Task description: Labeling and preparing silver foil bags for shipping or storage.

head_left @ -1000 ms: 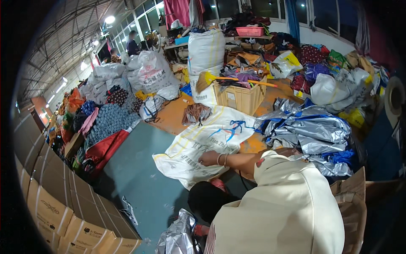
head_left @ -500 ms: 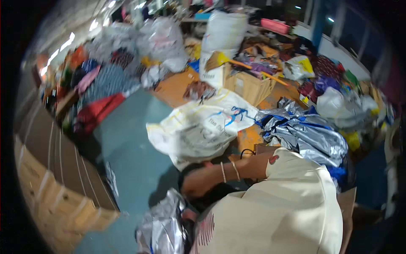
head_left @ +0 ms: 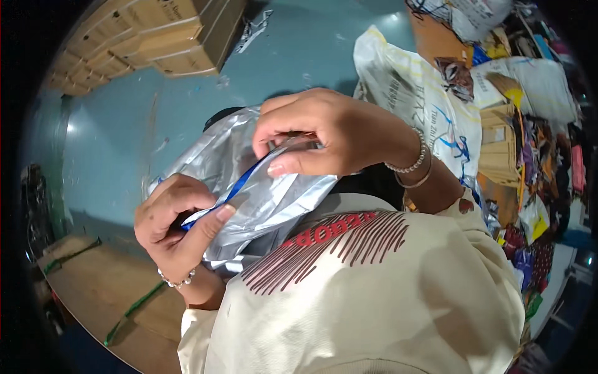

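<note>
Spanning the left grip (head_left: 171, 218) and right grip (head_left: 317, 128) (both pinched on it) is blue-trimmed silver sheeting (head_left: 268, 209).

Blue-trimmed silver foil sheet (head_left: 274, 212) — partly hidden behind right hand (head_left: 321, 128) | brown cardboard cartons (head_left: 177, 40) — cropped at top

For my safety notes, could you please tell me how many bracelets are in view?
3: one beaded bracelet on the left wrist, and another beaded bracelet plus a thin bangle on the right wrist. More may be hidden under the sleeves.
</note>
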`<state>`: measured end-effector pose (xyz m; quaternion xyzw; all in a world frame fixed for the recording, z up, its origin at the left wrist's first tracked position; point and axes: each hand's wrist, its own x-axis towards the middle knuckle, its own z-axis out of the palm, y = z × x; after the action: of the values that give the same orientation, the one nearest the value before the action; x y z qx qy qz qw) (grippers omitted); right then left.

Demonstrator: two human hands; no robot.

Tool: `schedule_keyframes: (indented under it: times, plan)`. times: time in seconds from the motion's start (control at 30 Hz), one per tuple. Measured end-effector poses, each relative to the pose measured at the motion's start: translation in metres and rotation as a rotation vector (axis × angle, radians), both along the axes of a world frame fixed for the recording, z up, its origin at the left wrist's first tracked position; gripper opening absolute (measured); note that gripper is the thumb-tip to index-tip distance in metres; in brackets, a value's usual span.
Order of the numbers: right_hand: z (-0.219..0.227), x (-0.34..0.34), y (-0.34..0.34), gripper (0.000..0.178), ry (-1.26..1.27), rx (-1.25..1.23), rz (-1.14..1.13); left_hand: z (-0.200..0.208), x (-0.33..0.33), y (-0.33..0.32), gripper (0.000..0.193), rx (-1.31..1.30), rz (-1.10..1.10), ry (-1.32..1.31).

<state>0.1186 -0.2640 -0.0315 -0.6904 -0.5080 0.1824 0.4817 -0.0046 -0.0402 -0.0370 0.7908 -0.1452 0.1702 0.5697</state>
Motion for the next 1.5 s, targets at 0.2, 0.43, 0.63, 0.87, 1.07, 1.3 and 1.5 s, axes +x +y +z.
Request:
schedule_keyframes:
  times: [0.2,0.43,0.63,0.87,1.07,1.3,1.5]
  plan:
    - [-0.003,0.001,-0.001,0.017,-0.024,-0.004,0.022,-0.002,-0.005,0.004,0.020,0.054,0.014,0.018]
    - [-0.002,-0.016,0.006,0.017,-0.256,-0.073,-0.257,0.021,0.007,-0.014,0.018,0.442,0.264,0.081]
    - [-0.019,-0.025,0.007,0.014,-0.254,0.138,-0.339,0.017,0.014,-0.025,0.016,0.483,0.288,0.017]
    - [-0.012,-0.010,-0.004,0.010,0.054,0.312,-0.307,0.006,0.014,-0.022,0.017,0.372,0.270,0.012]
    - [0.002,-0.013,-0.003,0.006,0.833,0.478,-0.149,0.011,0.013,-0.026,0.016,0.308,0.219,0.101]
    - [0.005,-0.006,-0.010,0.008,-0.210,-0.133,-0.285,0.006,0.009,-0.015,0.014,0.384,0.165,0.065]
    - [0.004,-0.002,-0.004,0.010,-0.507,-0.229,-0.223,0.004,0.009,-0.008,0.012,0.289,0.150,0.114]
